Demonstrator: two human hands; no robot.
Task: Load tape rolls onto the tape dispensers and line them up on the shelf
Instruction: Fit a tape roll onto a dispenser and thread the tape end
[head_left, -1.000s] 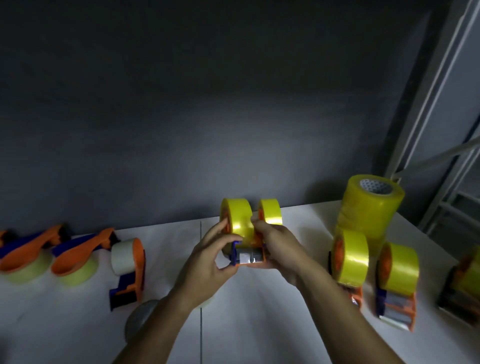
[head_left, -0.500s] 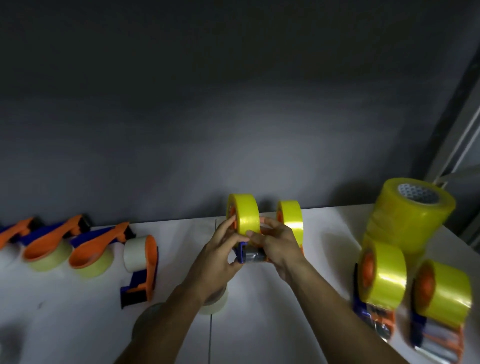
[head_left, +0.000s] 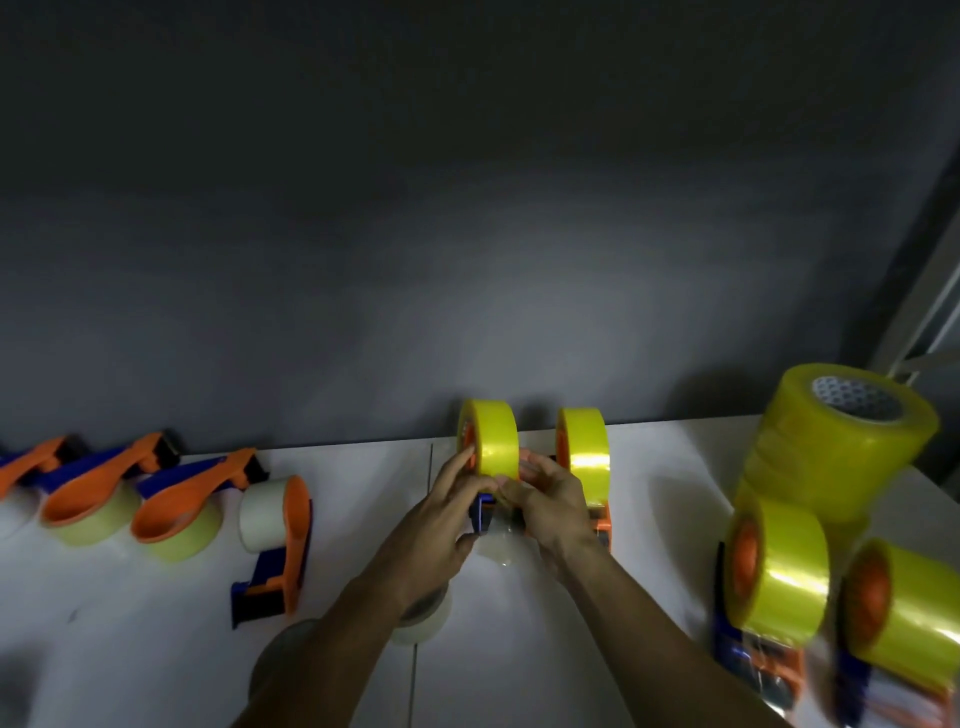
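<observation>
From the head camera, my left hand (head_left: 451, 512) and right hand (head_left: 553, 506) met over the yellow roll (head_left: 493, 441) seated upright in a blue-and-orange dispenser (head_left: 480, 514) at the back of the white shelf (head_left: 363, 545); fingers of both curled around its front end, pinching there. A second loaded dispenser (head_left: 584, 457) stood just beside it to the right. Two more loaded ones (head_left: 776, 577) sat near the right edge, before a stack of yellow rolls (head_left: 836, 441). To the left lay dispensers holding pale rolls (head_left: 176, 514).
</observation>
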